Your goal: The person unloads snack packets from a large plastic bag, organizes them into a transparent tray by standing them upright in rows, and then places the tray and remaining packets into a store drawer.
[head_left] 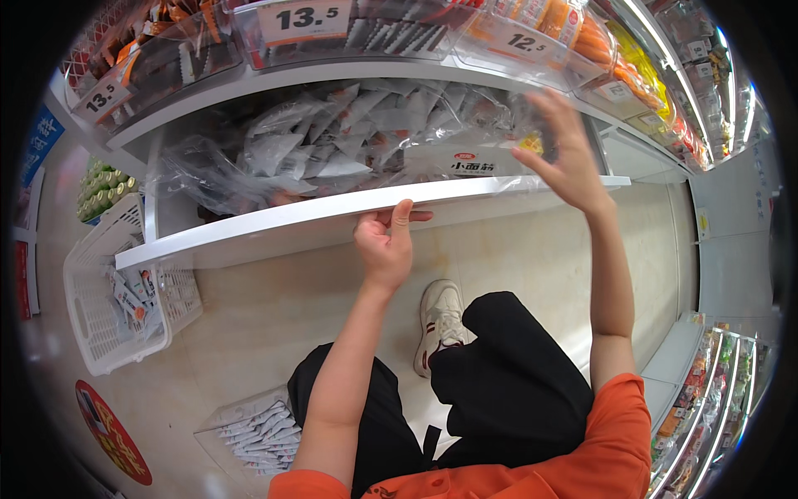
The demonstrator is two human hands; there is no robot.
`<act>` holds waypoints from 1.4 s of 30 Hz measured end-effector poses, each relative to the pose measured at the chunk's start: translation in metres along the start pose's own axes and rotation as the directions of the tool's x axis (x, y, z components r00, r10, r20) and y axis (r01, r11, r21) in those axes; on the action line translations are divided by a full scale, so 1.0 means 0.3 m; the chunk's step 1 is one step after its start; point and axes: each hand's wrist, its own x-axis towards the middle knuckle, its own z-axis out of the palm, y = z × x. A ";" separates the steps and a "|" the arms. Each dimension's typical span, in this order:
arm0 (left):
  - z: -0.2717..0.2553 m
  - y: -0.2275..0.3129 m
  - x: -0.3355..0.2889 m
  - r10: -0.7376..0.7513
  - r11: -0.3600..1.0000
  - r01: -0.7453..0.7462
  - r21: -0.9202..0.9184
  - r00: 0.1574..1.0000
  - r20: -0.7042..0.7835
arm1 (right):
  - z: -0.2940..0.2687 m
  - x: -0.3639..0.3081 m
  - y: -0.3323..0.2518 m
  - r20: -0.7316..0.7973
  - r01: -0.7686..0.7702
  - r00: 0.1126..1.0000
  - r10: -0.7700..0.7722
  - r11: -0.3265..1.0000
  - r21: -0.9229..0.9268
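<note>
From the head view, the only one there is, I see someone with a white drawer (283, 218) pulled out in front of them. Silvery, clear-wrapped packets (341, 137) fill it, with loose clear film (195, 166) heaped at its left end and a pale printed pack (432, 158) lying inside the front, right of its middle. The left hand (384, 245) is curled at the middle of the drawer's lip, thumb up against it; I can't tell how firmly it grips. The right hand (565, 154) is blurred, open and spread over the drawer's right end, holding nothing I can make out; whether it touches the wrapping there I can't say.

Left of the drawer stands a white basket (87, 333) with small packets in it, and above its back runs a shelf (332, 68) of filled clear bins.

I'd judge the step in hand to be handling the drawer's contents. The next move seems to call for a steady lip and right-hand fingers that close without snagging the slippery film.
</note>
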 end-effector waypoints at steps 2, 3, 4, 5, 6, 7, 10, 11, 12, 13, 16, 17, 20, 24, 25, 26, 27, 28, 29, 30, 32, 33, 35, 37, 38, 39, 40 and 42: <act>-0.001 0.002 0.003 0.006 1.000 -0.007 0.015 1.000 0.019 | 0.113 0.012 0.055 0.531 -0.371 0.778 0.336 0.927 -0.043; -0.002 0.002 0.005 0.001 1.000 -0.001 0.031 1.000 0.017 | 0.162 0.043 0.090 0.791 -0.573 0.439 0.426 0.811 -0.119; -0.003 0.003 0.007 0.003 1.000 -0.003 0.008 1.000 0.027 | 0.188 0.057 0.119 0.868 -0.642 0.318 0.382 0.760 -0.099; -0.004 0.004 0.009 -0.004 1.000 0.004 -0.006 1.000 0.024 | 0.211 0.072 0.141 0.925 -0.705 0.173 0.339 0.698 -0.124; -0.005 0.005 0.011 -0.008 1.000 0.009 -0.018 1.000 0.021 | 0.235 0.084 0.155 0.952 -0.759 0.036 0.303 0.628 -0.171; -0.006 0.006 0.012 -0.005 1.000 0.006 -0.016 1.000 0.026 | 0.262 0.097 0.159 0.920 -0.644 0.041 0.389 0.714 -0.273; -0.009 0.006 0.015 -0.002 1.000 0.003 -0.010 1.000 0.029 | 0.279 0.118 0.170 0.825 -0.372 0.109 0.554 0.793 -0.483; -0.009 0.006 0.016 -0.009 1.000 0.009 -0.004 0.999 0.032 | 0.258 0.119 0.179 0.847 -0.377 0.104 0.522 0.808 -0.452; -0.009 0.006 0.017 -0.012 1.000 0.011 0.008 1.000 0.028 | 0.228 0.123 0.195 0.870 -0.389 0.117 0.479 0.828 -0.404; -0.009 0.004 0.017 -0.004 1.000 0.003 0.015 0.999 0.034 | 0.179 0.103 0.210 0.831 -0.483 0.233 0.505 0.802 -0.351; -0.008 -0.002 0.017 0.022 0.999 -0.023 0.032 1.000 0.022 | 0.045 0.067 0.263 0.769 -0.546 0.467 0.437 0.826 -0.139; -0.007 -0.004 0.017 0.023 0.999 -0.023 0.031 1.000 0.015 | -0.012 0.056 0.279 0.715 -0.583 0.535 0.450 0.809 -0.073; -0.003 -0.002 0.018 0.025 1.000 -0.025 0.019 1.000 0.010 | -0.037 0.005 0.249 0.157 -0.508 0.861 0.484 0.819 0.265; 0.004 0.004 0.028 0.046 0.994 -0.048 0.094 0.999 0.021 | 0.116 -0.022 0.129 0.742 -0.590 0.596 0.307 0.794 0.146; 0.005 0.003 0.031 0.044 0.992 -0.046 0.120 0.999 0.022 | 0.134 -0.016 0.117 0.740 -0.584 0.578 0.345 0.808 0.079; 0.007 -0.001 0.037 0.043 0.988 -0.045 0.148 0.999 0.015 | 0.153 -0.015 0.107 0.738 -0.571 0.560 0.377 0.821 0.013; 0.005 -0.003 0.040 0.041 0.983 -0.040 0.181 0.999 -0.001 | 0.175 -0.016 0.095 0.722 -0.526 0.599 0.347 0.850 0.028; 0.009 -0.012 0.055 0.077 0.992 -0.080 0.101 0.996 0.033 | 0.202 -0.027 0.077 0.409 -0.324 0.875 0.259 0.941 0.098; 0.013 -0.018 0.060 0.091 0.983 -0.090 0.158 0.996 0.001 | 0.227 -0.034 0.063 0.014 -0.033 0.999 0.032 0.990 0.140; 0.013 -0.023 0.075 0.104 0.942 -0.089 0.323 0.994 -0.031 | 0.243 -0.033 0.064 -0.327 0.136 0.940 -0.095 0.985 0.105; 0.024 -0.036 0.119 0.094 0.960 -0.075 0.270 0.994 -0.059 | 0.259 -0.026 0.092 -0.329 0.336 0.868 -0.373 0.927 -0.166; 0.031 -0.043 0.151 0.111 0.961 -0.093 0.260 0.992 -0.054 | 0.274 -0.011 0.117 -0.300 0.421 0.823 -0.482 0.873 -0.247; 0.060 -0.047 0.230 0.086 0.990 -0.079 0.115 0.995 -0.053 | 0.313 0.043 0.174 -0.378 0.385 0.810 -0.448 0.893 -0.232; 0.083 -0.033 0.316 0.013 1.000 -0.014 -0.018 0.999 -0.047 | 0.343 0.090 0.222 -0.384 0.376 0.797 -0.467 0.880 -0.290; 0.089 -0.019 0.360 0.019 0.997 -0.020 -0.074 1.000 -0.021 | 0.353 0.115 0.238 -0.389 0.365 0.800 -0.456 0.885 -0.288; 0.086 0.001 0.394 0.054 0.995 -0.054 -0.079 0.999 -0.007 | 0.368 0.128 0.238 -0.327 0.431 0.783 -0.529 0.841 -0.327; 0.071 0.019 0.412 -0.029 0.999 0.029 -0.043 1.000 0.007 | 0.383 0.135 0.235 -0.271 0.474 0.780 -0.564 0.815 -0.332; 0.002 0.065 0.392 -0.058 0.933 0.052 0.355 0.998 0.004 | 0.409 0.160 0.216 -0.171 0.419 0.848 -0.501 0.832 -0.363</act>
